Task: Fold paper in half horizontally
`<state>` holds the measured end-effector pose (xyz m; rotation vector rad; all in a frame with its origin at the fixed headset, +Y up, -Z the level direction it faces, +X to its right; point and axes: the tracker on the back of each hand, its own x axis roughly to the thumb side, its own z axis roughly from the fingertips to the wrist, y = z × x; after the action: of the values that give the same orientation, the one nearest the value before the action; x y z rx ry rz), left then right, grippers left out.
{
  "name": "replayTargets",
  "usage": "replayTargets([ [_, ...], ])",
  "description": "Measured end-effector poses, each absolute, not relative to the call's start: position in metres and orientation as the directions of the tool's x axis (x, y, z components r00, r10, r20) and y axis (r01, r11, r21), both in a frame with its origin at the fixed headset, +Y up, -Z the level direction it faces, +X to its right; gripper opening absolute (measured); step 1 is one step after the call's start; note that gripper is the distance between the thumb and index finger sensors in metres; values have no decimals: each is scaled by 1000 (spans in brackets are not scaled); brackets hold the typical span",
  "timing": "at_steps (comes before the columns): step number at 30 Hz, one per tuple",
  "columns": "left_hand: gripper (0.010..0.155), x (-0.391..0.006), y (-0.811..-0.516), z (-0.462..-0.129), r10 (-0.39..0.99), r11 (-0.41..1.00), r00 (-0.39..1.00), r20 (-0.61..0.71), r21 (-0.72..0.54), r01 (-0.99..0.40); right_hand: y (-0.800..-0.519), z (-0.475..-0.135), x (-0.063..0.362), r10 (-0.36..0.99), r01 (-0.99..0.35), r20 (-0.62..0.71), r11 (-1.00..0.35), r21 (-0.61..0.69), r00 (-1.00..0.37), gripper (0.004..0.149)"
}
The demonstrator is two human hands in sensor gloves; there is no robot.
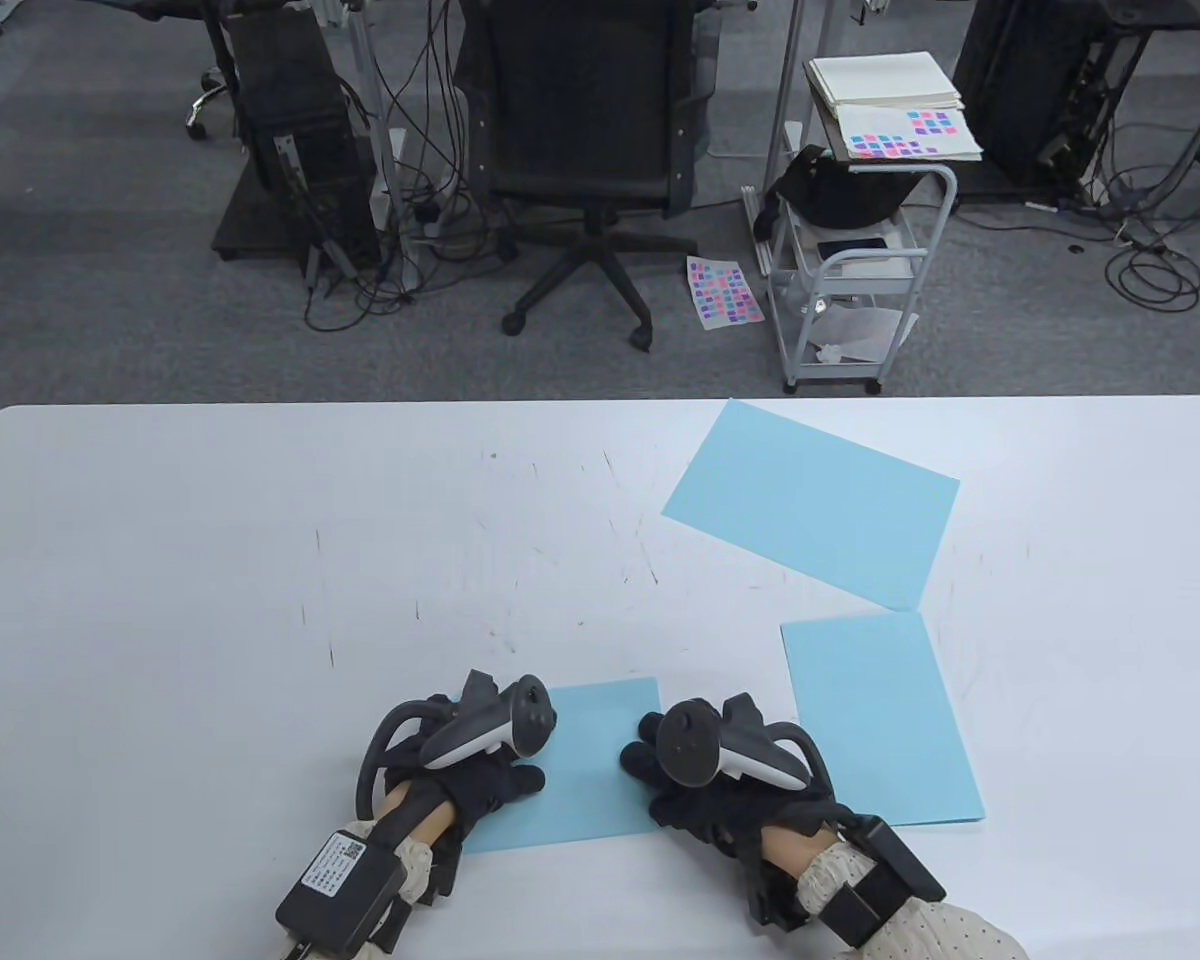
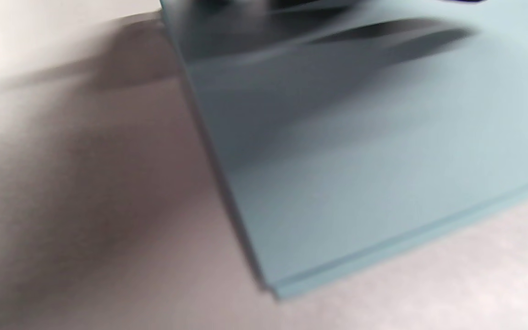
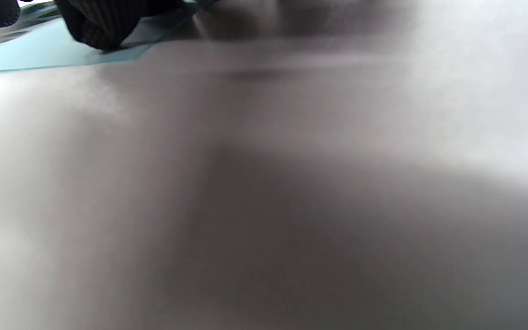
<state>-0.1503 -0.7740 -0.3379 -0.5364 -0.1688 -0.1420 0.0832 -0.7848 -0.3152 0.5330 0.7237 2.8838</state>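
Pressing: both gloved hands rest on the folded paper (image 1: 590,770) at the near edge of the bench (image 1: 260,560).
Folded paper: light blue, lying flat between the two hands; the left wrist view shows two layers stacked, with their edges (image 2: 383,247) almost aligned and one corner (image 2: 275,291) pointing at the camera.
Left hand: the left hand (image 1: 480,765) lies on the sheet's left side, thumb stretched out flat on the paper; whether the fingers curl or lie flat I cannot tell, since the tracker hides them.
Right hand: the right hand (image 1: 700,775) lies on the sheet's right side, fingertips (image 1: 645,745) down on the paper; in the right wrist view a dark gloved finger (image 3: 94,27) touches the blue sheet close to its corner. How far the hand is closed I cannot tell.
Second sheet: another blue sheet (image 1: 880,720) lies flat just right of the right hand.
Third sheet: a larger blue sheet (image 1: 810,500) lies tilted farther back, its near corner close to the second sheet.
Beyond the bench: an office chair (image 1: 585,150) and a small white cart (image 1: 850,270) stand on the grey floor.
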Motion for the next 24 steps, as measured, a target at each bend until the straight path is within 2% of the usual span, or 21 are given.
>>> replayTargets([
  [24,67,-188,-772,-339,-109,846,989,96,-513,143,-785,-314,83,199,-32,303,-878,477,-932,62],
])
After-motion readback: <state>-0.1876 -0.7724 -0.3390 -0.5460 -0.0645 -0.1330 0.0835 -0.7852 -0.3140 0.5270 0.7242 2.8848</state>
